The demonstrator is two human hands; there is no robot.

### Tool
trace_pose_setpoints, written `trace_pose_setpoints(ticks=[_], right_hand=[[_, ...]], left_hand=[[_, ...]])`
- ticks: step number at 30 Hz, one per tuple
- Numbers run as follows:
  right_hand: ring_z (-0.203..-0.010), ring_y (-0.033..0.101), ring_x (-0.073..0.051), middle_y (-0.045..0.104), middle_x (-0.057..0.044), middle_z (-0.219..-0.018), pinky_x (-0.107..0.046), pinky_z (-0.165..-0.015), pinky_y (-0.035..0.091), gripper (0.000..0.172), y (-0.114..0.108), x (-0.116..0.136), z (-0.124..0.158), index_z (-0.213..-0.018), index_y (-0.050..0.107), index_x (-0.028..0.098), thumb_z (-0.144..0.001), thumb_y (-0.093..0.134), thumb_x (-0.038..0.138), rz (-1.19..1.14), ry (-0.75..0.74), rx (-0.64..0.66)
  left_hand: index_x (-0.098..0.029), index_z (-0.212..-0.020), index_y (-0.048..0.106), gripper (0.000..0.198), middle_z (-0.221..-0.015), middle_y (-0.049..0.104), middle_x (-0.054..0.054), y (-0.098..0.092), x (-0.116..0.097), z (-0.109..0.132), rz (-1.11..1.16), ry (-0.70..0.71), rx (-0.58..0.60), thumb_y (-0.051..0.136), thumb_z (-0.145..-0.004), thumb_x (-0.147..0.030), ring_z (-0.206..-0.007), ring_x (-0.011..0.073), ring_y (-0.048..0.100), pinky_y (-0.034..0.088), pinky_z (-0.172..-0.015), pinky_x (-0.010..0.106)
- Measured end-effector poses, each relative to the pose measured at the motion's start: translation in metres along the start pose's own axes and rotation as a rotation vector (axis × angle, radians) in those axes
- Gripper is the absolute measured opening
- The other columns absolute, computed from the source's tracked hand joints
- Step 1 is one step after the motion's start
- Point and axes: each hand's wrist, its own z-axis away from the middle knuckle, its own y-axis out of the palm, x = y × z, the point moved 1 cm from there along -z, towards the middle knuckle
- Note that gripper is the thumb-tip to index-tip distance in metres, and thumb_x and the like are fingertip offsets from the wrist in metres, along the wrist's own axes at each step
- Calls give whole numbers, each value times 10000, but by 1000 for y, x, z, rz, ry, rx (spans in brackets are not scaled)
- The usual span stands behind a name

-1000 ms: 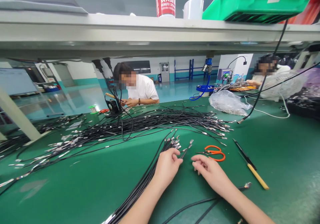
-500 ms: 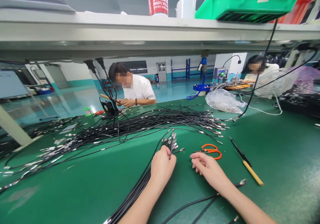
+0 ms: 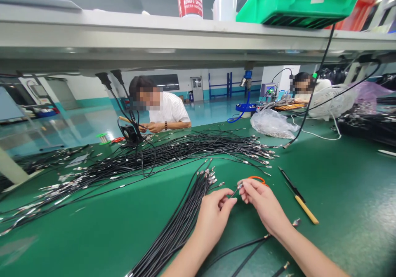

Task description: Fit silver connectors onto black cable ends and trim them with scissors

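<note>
Between thumb and fingers, my left hand (image 3: pixel 216 213) pinches a black cable (image 3: pixel 234 193) just below its end. My right hand (image 3: pixel 258 198) closes its fingertips on the small metal connector (image 3: pixel 240 185) at the tip of that cable. To the left of my left hand lies a bundle of black cables (image 3: pixel 182 211), their metal ends fanned out at the top. Orange-handled scissors (image 3: pixel 259 179) lie partly hidden behind my right hand. Several loose cables (image 3: pixel 247 246) run across the bench below my hands.
A long heap of black cables (image 3: pixel 173 151) spans the green bench (image 3: pixel 93 227). A black pen (image 3: pixel 291 184) and a yellow-handled tool (image 3: pixel 306 210) lie at right. Behind stand a plastic bag (image 3: pixel 272 123) and a hanging cord (image 3: pixel 305 120). A co-worker (image 3: pixel 168 110) sits opposite, beneath a shelf (image 3: pixel 154 36).
My left hand has let go of the bundle and moved right, now holding one cable. My right fingers have come to that cable's connector. The view has shifted slightly.
</note>
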Motion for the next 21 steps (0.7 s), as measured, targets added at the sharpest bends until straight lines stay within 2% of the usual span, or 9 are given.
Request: trace_pose_setpoints(ticks=[6,10,14,17,21], right_hand=[[-602,487,-123,560,-8,-663,-243,-584,396,244,0,10,4,-815,618,146,-789,576,384,-10,-51,45],[-591,478,-121,549,5,-646,-242,-582,388,214,1,14,7,-798,606,156,-806,555,364,15,-71,72],[-614,489,-123,552,0,-685,-246,-599,397,196,2,15,7,-837,592,158,-817,543,346,46,-86,89],[-629,491,-128,542,0,-710,-249,-609,402,187,2,18,8,-873,567,166,-820,531,342,107,-114,76],[-598,448,-126,461,24,-625,-239,-587,369,213,1,24,12,-699,522,177,-837,497,337,297,-189,55]], left_hand=[[-147,-915,650,235,-651,566,4,6,-11,2,276,-123,57,577,-724,-263,-505,94,453,361,-494,204],[-134,-811,675,197,-592,544,-14,3,-13,0,403,-178,20,634,-681,-277,-462,66,373,310,-470,196],[-130,-775,689,197,-543,502,-34,0,-14,-1,437,-205,-1,643,-678,-294,-443,52,331,288,-470,194],[-131,-789,684,215,-564,519,-31,-1,-14,-1,434,-203,-9,666,-657,-300,-455,54,353,296,-479,192],[-143,-755,683,189,-626,577,2,-3,-14,-1,331,-109,-62,663,-660,-306,-561,105,459,353,-556,212]])
